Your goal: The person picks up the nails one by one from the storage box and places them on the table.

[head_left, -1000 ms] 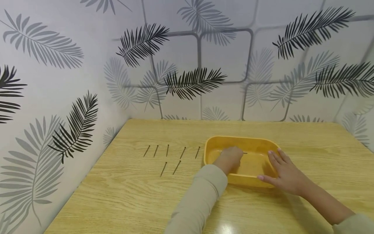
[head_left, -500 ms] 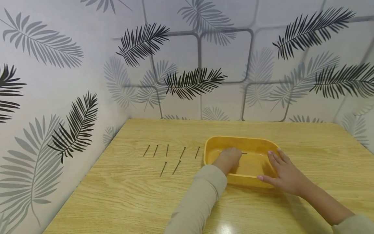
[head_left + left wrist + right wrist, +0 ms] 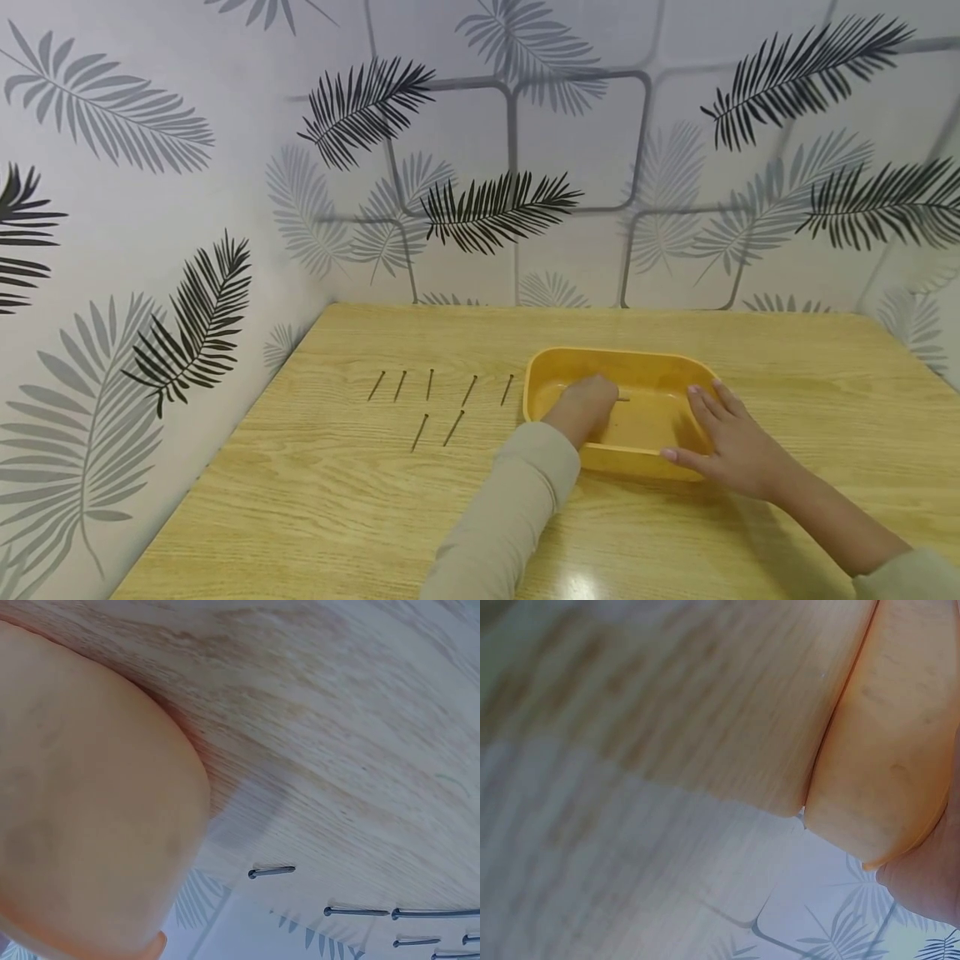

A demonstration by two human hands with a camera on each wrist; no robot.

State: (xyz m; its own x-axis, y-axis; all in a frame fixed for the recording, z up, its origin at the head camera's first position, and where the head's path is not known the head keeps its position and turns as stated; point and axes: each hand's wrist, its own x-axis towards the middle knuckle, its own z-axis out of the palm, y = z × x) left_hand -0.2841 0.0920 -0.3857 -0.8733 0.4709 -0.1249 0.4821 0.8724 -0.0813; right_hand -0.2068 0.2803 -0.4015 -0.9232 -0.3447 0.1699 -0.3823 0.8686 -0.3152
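Observation:
A yellow-orange plastic tray (image 3: 645, 463) stands on the wooden table in the head view. My left hand (image 3: 588, 404) reaches down into its left half with fingers bent, their tips hidden beneath the hand. The end of a thin nail (image 3: 624, 399) pokes out at the right side of this hand. My right hand (image 3: 738, 446) holds the tray's right end, its fingers over the rim and the thumb along the near edge. Left of the tray lie several dark nails, among them one near the tray (image 3: 507, 390) and one in the front row (image 3: 453, 428).
The wooden table (image 3: 315, 500) meets a wall (image 3: 465, 267) with a leaf pattern at the back, and another wall runs along its left side. In the left wrist view, the tray's outer wall (image 3: 97, 802) fills the left part, with nails (image 3: 271, 871) lying beyond it.
My left hand has shifted slightly left inside the tray, and the nail end beside it has moved a little left and nearer. My right hand and the nails on the table have stayed put.

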